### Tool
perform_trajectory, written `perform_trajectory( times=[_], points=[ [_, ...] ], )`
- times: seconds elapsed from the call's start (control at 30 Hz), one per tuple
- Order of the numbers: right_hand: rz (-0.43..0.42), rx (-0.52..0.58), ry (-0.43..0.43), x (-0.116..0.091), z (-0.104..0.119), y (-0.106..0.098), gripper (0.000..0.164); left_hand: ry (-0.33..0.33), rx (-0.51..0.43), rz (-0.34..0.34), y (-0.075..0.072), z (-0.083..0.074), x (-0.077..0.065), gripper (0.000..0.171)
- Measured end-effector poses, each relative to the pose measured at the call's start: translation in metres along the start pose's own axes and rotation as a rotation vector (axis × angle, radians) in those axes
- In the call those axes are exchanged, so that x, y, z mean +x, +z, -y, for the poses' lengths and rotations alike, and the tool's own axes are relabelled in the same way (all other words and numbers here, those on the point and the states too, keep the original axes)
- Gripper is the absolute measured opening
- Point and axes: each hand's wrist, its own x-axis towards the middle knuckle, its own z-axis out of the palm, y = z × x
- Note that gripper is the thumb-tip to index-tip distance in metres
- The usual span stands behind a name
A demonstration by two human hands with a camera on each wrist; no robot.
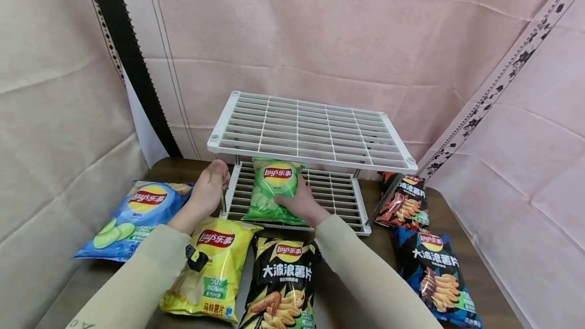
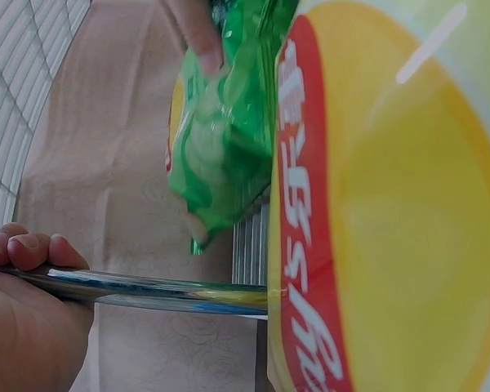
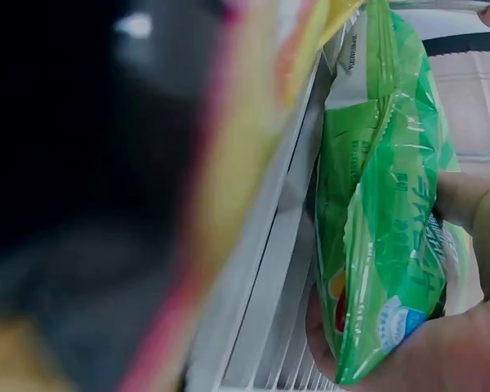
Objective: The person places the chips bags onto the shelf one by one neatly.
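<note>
Now a green chip bag (image 1: 267,192) is at the white rack (image 1: 311,127).
On the left, the left hand (image 1: 209,184) grips a shiny post (image 2: 171,292); farther right, the right hand (image 1: 303,201) pinches the bag over the lower shelf (image 1: 335,194).

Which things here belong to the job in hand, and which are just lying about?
Apparently in the job:
green chip bag, held by the right hand
white rack, its post gripped by the left hand

Lying about, in neither hand:
light blue bag
yellow bag
black bag
red-and-black bag
dark blue bag
</note>
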Motion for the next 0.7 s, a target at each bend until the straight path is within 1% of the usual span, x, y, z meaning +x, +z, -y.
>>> perform_trajectory(
  times=[0.17, 0.23, 0.3, 0.4, 0.53, 0.57, 0.6, 0.7],
  points=[
    [0.016, -0.01, 0.013, 0.006, 0.01, 0.01, 0.096, -0.007, 0.0, -0.005, 0.001, -0.002, -0.001, 0.058],
    [0.019, -0.05, 0.02, 0.007, 0.014, 0.014, 0.097, 0.001, -0.005, -0.008, 0.001, -0.002, -0.001, 0.055],
    [0.029, -0.063, 0.026, 0.008, 0.016, 0.017, 0.097, 0.014, -0.008, -0.008, 0.001, 0.0, 0.0, 0.052],
    [0.031, -0.063, 0.041, 0.008, 0.019, 0.019, 0.099, 0.051, -0.036, 0.001, 0.002, 0.003, 0.003, 0.048],
    [0.027, -0.033, 0.057, 0.007, 0.02, 0.02, 0.1, 0.085, -0.055, 0.004, 0.003, 0.007, 0.005, 0.045],
    [0.028, -0.027, 0.06, 0.007, 0.02, 0.021, 0.101, 0.084, -0.054, -0.003, 0.003, 0.013, 0.007, 0.046],
    [0.029, -0.023, 0.063, 0.007, 0.019, 0.021, 0.101, 0.082, -0.05, -0.006, 0.003, 0.014, 0.007, 0.046],
    [0.035, -0.007, 0.057, 0.006, 0.019, 0.021, 0.1, 0.06, -0.043, -0.015, 0.003, 0.029, 0.012, 0.048]
  ],
)
